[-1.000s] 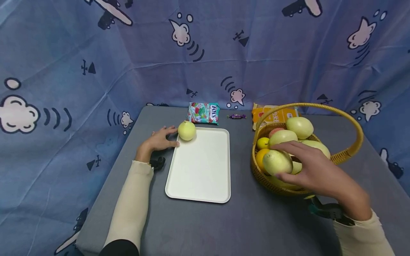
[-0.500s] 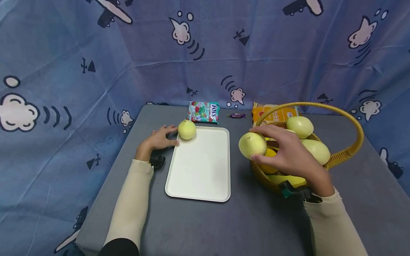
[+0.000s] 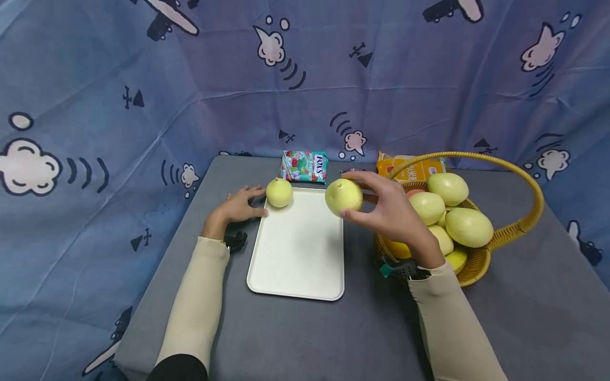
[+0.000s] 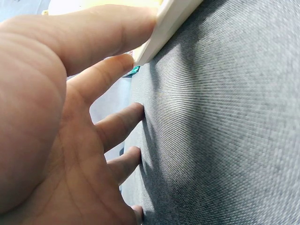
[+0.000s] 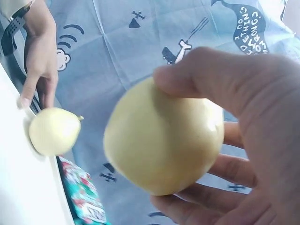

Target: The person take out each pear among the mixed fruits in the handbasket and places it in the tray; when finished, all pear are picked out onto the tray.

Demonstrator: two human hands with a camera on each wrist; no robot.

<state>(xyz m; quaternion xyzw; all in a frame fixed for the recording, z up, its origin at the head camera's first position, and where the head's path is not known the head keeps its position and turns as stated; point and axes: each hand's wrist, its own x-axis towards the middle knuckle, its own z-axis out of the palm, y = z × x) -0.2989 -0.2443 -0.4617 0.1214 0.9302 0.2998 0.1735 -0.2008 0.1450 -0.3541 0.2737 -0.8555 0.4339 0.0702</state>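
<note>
My right hand (image 3: 395, 209) grips a pale yellow-green pear (image 3: 343, 197) between thumb and fingers, over the right edge of the white tray (image 3: 295, 254). In the right wrist view, the thumb lies on top of this pear (image 5: 161, 140) and the fingers support it from behind and below. Another pear (image 3: 279, 192) sits in the tray's far left corner, its stem showing in the right wrist view. Beside that corner my left hand (image 3: 236, 207) rests with fingers spread. Its thumb and index finger touch the tray's rim (image 4: 171, 21) in the left wrist view, while the other fingertips meet the grey cloth.
To the right stands a yellow wicker basket (image 3: 476, 272) with a tall arched handle, heaped with pale green and yellow fruit. A Fox's candy packet (image 3: 303, 166) lies behind the tray. At the back, an orange snack packet (image 3: 419, 169) is partly behind the basket.
My right hand has lifted the pear out of the basket and carried it left to the tray's edge. The left hand and the pear on the tray stay in place.
</note>
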